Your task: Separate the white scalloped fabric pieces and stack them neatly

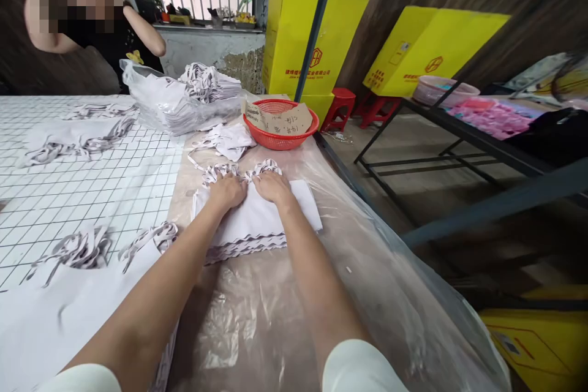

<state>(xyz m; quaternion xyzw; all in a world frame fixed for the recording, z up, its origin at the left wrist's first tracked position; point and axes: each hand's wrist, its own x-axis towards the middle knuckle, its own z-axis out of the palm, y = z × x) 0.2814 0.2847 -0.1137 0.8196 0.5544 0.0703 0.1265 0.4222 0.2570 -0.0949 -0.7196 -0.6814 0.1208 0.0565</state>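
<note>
My left hand (228, 190) rests palm down on a stack of white cloth pieces (257, 214), against a bundle of thin pale straps (218, 173) at its far edge. Beside it, my right hand (272, 186) presses on the same stack by a second strap bundle (266, 166). The fingers of both hands look extended over the cloth, though the straps partly hide their tips. The stack's near edge is wavy. A larger pile of white cloth with straps (82, 300) lies at the near left, partly behind my left forearm.
Plastic sheeting (257, 318) covers the table. Further back are loose white pieces (229, 139), a red basket (280, 141) with written cardboard, and a plastic bag of cloth (160, 101). A person (124, 43) is across the table. Yellow boxes (307, 37) and a metal-framed table (487, 147) stand right.
</note>
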